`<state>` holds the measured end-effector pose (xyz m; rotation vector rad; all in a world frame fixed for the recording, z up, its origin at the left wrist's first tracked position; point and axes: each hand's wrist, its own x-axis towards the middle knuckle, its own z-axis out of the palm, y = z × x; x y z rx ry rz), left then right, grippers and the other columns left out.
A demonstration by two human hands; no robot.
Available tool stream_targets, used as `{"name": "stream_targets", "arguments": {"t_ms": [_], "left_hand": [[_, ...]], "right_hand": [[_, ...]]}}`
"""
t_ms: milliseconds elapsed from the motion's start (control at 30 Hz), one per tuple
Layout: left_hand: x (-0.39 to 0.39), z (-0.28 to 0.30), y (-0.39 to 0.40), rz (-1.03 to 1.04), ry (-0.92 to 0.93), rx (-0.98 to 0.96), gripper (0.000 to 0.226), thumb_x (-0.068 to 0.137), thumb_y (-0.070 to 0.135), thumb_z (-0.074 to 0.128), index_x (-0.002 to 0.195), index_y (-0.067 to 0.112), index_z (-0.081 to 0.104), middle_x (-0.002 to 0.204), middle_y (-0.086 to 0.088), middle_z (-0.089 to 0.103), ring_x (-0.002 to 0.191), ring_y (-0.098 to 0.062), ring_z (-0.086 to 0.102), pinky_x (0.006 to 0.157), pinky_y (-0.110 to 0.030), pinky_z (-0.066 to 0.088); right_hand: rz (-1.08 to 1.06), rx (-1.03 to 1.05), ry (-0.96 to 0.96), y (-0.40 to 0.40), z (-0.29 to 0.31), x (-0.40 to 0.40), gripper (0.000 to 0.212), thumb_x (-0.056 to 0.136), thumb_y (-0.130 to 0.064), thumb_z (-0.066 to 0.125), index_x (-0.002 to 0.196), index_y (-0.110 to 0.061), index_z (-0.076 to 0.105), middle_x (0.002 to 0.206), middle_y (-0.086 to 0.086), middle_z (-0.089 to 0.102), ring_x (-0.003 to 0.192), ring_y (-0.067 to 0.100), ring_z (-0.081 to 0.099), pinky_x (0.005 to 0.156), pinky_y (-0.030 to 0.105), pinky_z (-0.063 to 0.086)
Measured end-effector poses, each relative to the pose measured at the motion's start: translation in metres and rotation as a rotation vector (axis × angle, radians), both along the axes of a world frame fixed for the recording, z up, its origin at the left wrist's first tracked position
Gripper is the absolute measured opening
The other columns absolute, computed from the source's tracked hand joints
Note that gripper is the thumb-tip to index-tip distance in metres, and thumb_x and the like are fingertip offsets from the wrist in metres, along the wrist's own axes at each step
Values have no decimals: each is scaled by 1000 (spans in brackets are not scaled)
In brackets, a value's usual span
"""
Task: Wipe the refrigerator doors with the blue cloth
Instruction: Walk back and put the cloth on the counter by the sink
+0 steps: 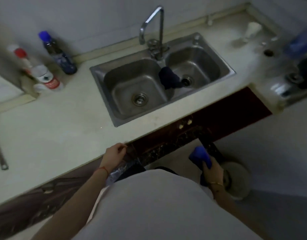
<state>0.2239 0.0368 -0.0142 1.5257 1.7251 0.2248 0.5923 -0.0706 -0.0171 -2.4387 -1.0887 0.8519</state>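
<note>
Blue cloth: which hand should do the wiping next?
Probably the right hand: it already grips the blue cloth. The left hand holds no cloth, resting at the counter edge.

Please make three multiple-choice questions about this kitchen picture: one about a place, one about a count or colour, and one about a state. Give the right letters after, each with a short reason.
1. Where does the dark cloth lie?
A. Draped over the divider between the two basins of the sink
B. Flat on the countertop
C. Hanging on the tap

2. What colour is the cap of the dark bottle by the wall?
A. Green
B. Blue
C. Yellow

3. What is the right hand doing?
A. Resting open on the countertop
B. Turning the tap
C. Holding the blue cloth

Answers:
1 A: the cloth sits across the ridge between the basins.
2 B: the cap at the bottle's top is blue.
3 C: the fingers curl round the blue cloth, below the edge of the countertop.
</note>
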Motion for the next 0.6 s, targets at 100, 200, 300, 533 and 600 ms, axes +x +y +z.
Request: {"name": "stream_targets", "arguments": {"t_ms": [100,200,300,533,600], "left_hand": [[-6,15,0,150,-7,120,19,94,16,57,108,13,69,107,-8,74,96,-24,68,84,-28,49],[-23,25,-1,274,67,242,18,93,17,57,108,16,68,107,-5,71,94,-23,67,82,-33,52],[-53,28,0,371,173,310,22,92,15,57,113,15,66,112,-6,68,100,-27,65,83,-36,51],[-144,23,4,386,406,268,31,87,12,62,117,8,65,112,-14,69,98,-37,66,82,-43,55],[-167,19,6,328,439,242,32,83,9,65,115,7,67,108,-13,70,94,-37,67,76,-43,56]], "right_hand": [[229,138,-23,78,26,-13,35,94,-14,57,124,3,56,122,26,61,110,40,58,97,41,44],[488,234,10,132,35,-45,38,94,-21,55,128,-4,55,127,17,60,116,34,56,103,37,41],[720,278,9,185,44,-101,36,95,-21,53,129,-9,54,127,12,60,116,29,55,101,33,41],[1218,367,-20,269,41,-267,42,95,-15,53,136,-16,49,131,6,58,120,22,53,108,31,38],[1299,385,-19,280,36,-311,43,94,-11,52,137,-16,48,131,7,58,119,24,53,107,35,40]]}}
